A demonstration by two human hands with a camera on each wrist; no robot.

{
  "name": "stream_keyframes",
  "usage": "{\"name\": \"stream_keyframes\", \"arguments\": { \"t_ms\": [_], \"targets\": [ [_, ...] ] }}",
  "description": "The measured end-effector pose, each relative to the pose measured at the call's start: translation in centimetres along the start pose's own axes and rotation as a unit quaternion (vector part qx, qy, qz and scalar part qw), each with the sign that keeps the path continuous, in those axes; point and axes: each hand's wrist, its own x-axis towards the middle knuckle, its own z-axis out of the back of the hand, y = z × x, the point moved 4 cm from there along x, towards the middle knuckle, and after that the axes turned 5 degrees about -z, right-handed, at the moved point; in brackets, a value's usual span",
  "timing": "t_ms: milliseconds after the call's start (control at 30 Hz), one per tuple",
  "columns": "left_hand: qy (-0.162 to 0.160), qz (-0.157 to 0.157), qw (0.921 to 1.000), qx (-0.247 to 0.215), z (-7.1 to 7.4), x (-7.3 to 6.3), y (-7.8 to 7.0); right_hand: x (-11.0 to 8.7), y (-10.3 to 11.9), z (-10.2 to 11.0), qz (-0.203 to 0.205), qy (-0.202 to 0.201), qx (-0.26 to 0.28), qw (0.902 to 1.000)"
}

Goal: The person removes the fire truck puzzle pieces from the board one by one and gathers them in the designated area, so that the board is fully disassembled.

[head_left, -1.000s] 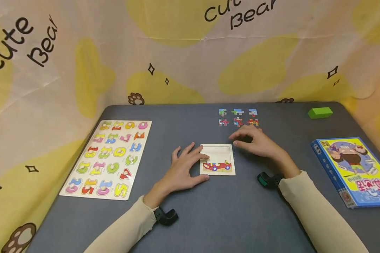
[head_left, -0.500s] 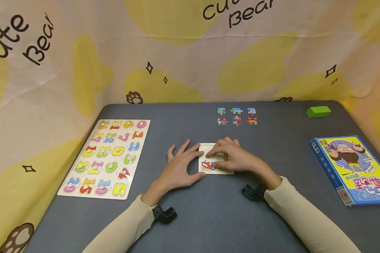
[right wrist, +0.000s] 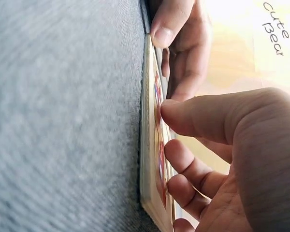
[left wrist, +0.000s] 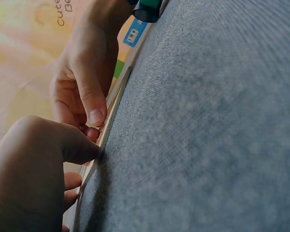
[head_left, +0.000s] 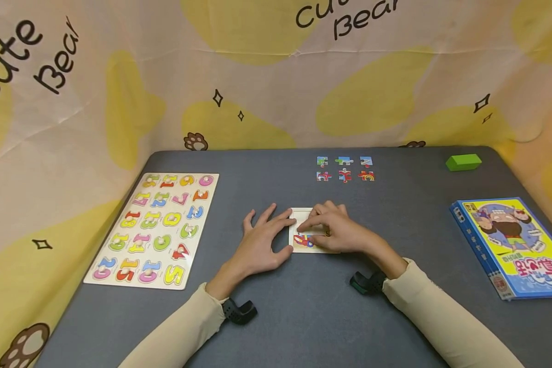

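A small, square wooden puzzle board (head_left: 302,211) lies between the hands, with a red and blue vehicle picture (head_left: 302,240) along its near part. My left hand (head_left: 263,250) is spread at the board's left side, with fingertips on its left edge and the thumb by the near corner. Over the board, my right hand (head_left: 342,231) reaches in from the right. In the right wrist view its thumb (right wrist: 198,116) and bent fingertips touch the picture side, spaced apart, with no loose piece showing between them. The right hand covers much of the board.
Several jigsaw pieces (head_left: 344,176) lie in two rows beyond the board. To the left is a number puzzle board (head_left: 165,240). A blue and yellow box (head_left: 510,250) lies at the right, with a green block (head_left: 463,162) behind it. A patterned cloth (head_left: 276,76) hangs along the back.
My right hand has come left from beside the board onto its picture, then stayed nearly still. My left hand keeps its place at the left edge, its thumb shifting slightly.
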Motion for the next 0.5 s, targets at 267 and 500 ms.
{"name": "stream_keyframes", "arguments": {
  "t_ms": [267, 500],
  "targets": [
    [-0.002, 0.007, 0.9999, -0.008, -0.09, 0.03, 0.05, -0.07, -0.04, -0.32, -0.018, -0.008, 0.02, 0.9996],
    [0.0, 0.006, 1.0, -0.007, -0.02, 0.02, 0.07, 0.0, 0.0, -0.45, -0.031, -0.001, 0.05, 0.9983]
  ]
}}
